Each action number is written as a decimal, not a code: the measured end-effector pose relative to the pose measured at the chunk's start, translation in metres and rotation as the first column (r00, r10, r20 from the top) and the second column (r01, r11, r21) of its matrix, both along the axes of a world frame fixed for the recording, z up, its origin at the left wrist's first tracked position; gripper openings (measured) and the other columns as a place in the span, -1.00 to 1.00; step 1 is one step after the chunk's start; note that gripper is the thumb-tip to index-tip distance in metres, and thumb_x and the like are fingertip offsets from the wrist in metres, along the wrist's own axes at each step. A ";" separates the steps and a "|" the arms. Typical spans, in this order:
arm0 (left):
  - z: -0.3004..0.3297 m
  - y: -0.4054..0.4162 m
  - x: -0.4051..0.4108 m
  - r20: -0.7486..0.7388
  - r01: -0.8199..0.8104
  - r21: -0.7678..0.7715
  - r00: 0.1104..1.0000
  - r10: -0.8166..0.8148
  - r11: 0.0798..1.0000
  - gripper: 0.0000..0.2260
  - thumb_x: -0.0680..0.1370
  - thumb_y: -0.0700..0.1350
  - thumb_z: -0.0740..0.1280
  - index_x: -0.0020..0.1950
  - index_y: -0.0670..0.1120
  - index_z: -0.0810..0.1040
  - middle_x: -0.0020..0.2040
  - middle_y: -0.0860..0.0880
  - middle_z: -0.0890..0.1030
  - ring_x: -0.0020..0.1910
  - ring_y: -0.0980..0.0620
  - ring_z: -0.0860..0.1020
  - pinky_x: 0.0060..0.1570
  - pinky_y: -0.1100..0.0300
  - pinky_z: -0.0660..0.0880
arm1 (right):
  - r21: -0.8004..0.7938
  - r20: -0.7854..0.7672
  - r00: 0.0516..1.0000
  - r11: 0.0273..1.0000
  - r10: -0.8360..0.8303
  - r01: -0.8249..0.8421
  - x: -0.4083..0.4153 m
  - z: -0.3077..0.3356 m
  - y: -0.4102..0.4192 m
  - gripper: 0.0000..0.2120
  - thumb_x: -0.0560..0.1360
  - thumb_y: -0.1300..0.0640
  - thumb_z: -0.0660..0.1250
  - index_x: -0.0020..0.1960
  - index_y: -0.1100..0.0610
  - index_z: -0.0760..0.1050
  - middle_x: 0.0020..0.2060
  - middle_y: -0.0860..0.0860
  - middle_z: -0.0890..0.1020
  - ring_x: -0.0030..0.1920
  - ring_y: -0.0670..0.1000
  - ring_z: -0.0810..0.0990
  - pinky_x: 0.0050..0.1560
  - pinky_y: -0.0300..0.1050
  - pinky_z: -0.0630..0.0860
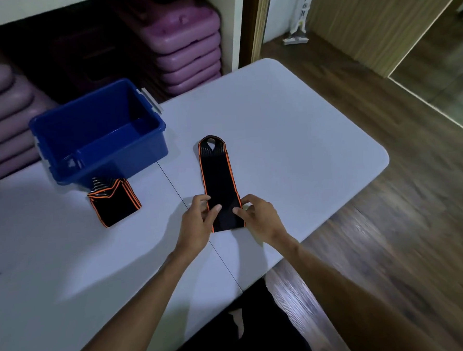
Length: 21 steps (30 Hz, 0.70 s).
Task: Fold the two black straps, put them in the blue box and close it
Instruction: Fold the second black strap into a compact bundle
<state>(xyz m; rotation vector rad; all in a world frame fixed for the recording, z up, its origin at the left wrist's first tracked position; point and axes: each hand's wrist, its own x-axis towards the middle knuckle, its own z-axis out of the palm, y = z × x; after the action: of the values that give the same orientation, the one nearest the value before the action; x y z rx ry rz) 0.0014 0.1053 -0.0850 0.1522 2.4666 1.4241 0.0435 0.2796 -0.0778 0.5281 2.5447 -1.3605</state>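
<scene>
A long black strap with orange edges (217,176) lies flat on the white table (290,133), its looped end pointing away from me. My left hand (196,222) pinches the strap's near left edge, thumb on top. My right hand (257,214) pinches the near right edge the same way. A second black strap (114,202) sits folded into a compact bundle just in front of the blue box (97,134). The box stands open at the table's back left, with no lid in view; nothing shows inside it.
Stacked purple plastic steps (187,42) fill the shelf behind the table. The table's right edge and rounded corner border a wooden floor (403,219). A seam runs across the table between the two straps.
</scene>
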 end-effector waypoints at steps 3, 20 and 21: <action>0.000 -0.001 -0.004 -0.020 -0.004 0.024 1.000 0.005 1.000 -0.72 0.54 -0.03 0.37 0.22 -0.01 0.44 -0.19 -0.06 0.54 -0.24 0.01 0.56 -0.24 0.23 0.51 | 0.001 0.033 0.999 1.000 -0.007 0.007 -0.008 -0.001 0.005 -0.81 0.55 -0.07 0.29 0.05 0.03 0.49 -0.39 -0.08 0.61 -0.28 -0.02 0.61 -0.21 -0.11 0.49; -0.008 -0.003 0.008 -0.259 0.128 -0.187 0.950 -0.174 0.974 -0.74 0.54 -0.07 0.35 0.23 0.00 0.49 0.18 0.04 0.34 -0.23 0.13 0.52 -0.04 0.22 0.53 | 0.051 0.131 0.991 0.999 0.006 -0.012 -0.019 0.001 -0.005 -0.79 0.62 -0.08 0.17 0.09 0.06 0.28 -0.23 0.12 0.61 -0.41 0.15 0.62 -0.50 -0.01 0.58; -0.009 -0.003 0.007 -0.230 0.095 -0.150 0.965 -0.128 0.984 -0.74 0.53 -0.08 0.37 0.22 0.02 0.51 0.15 0.04 0.35 -0.23 0.13 0.54 -0.05 0.18 0.55 | 0.037 0.128 0.992 0.999 0.005 -0.010 -0.019 0.002 -0.004 -0.79 0.62 -0.08 0.17 0.09 0.05 0.27 -0.23 0.13 0.61 -0.42 0.15 0.61 -0.54 -0.04 0.55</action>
<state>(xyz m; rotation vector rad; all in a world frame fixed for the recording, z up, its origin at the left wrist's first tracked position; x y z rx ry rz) 0.0081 0.1023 -0.0942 0.4513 2.6898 1.2481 0.0249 0.2756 -0.0762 0.5921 2.4703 -1.2365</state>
